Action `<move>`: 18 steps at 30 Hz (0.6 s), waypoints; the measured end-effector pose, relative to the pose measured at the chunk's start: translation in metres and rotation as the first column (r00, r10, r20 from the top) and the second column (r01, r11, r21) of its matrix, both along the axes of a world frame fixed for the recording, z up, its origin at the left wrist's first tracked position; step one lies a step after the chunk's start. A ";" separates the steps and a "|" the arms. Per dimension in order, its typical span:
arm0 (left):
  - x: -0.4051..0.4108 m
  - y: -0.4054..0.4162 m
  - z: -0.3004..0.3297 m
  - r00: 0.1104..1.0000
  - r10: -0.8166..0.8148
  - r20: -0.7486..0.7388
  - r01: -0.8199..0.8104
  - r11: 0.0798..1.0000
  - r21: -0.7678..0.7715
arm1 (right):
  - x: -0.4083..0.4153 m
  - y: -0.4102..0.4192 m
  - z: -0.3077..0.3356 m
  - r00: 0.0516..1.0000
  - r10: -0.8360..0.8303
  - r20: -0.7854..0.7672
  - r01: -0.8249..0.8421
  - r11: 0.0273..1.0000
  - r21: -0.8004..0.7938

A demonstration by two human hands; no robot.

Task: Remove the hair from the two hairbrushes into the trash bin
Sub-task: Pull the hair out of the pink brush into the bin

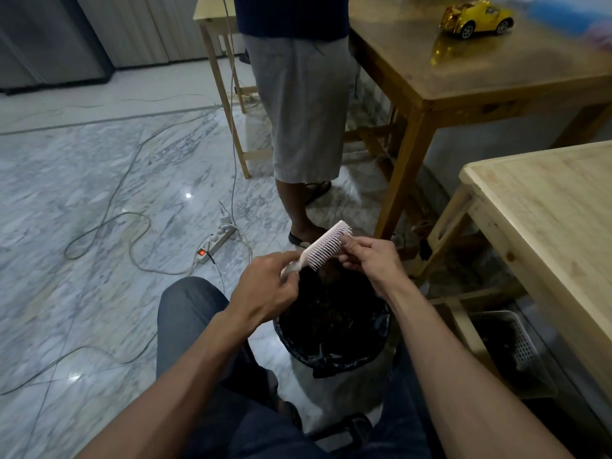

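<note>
The left hand [265,286] grips the handle of the pink hairbrush [323,248], held above the black-lined trash bin [331,326]. Its long axis runs diagonally, head pointing up and right, bristles facing lower right. The right hand [367,260] pinches at the bristles.

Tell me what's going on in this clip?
A seated person is cleaning a pink hairbrush over a black-lined trash bin on the floor between their knees. The left hand grips the brush's handle, bristles turned toward the right hand, whose fingers pinch at the bristles near the brush head. Dark clumps, likely hair, already lie in the bin. A second brush is not in view. Someone else stands beyond, by a table with a yellow toy car.
</note>
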State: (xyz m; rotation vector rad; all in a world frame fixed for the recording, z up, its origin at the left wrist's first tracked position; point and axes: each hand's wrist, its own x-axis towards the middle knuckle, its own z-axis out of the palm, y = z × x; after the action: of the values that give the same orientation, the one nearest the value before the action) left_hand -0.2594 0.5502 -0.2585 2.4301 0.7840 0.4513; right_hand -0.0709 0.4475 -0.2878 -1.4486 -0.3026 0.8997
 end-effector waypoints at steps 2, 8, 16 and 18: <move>-0.002 0.004 0.000 1.000 -0.014 -0.017 0.014 0.999 0.039 | 0.000 0.000 -0.002 0.998 -0.014 0.066 0.020 0.996 -0.087; -0.002 0.006 0.005 0.988 0.103 -0.114 -0.072 0.967 0.245 | 0.001 0.005 -0.012 0.931 0.047 0.363 0.113 0.907 -0.406; 0.004 0.005 0.007 0.971 0.237 0.029 -0.237 0.937 0.255 | -0.005 -0.007 -0.022 0.956 0.067 0.286 0.099 0.844 -0.527; 0.006 0.003 0.006 0.974 0.223 0.031 -0.224 0.949 0.220 | -0.006 -0.006 -0.021 0.967 0.110 0.230 0.032 0.843 -0.538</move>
State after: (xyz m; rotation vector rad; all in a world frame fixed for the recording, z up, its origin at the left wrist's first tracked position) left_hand -0.2535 0.5530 -0.2526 2.5519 1.0636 0.6646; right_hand -0.0773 0.4416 -0.3092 -2.0993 -0.2798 0.8705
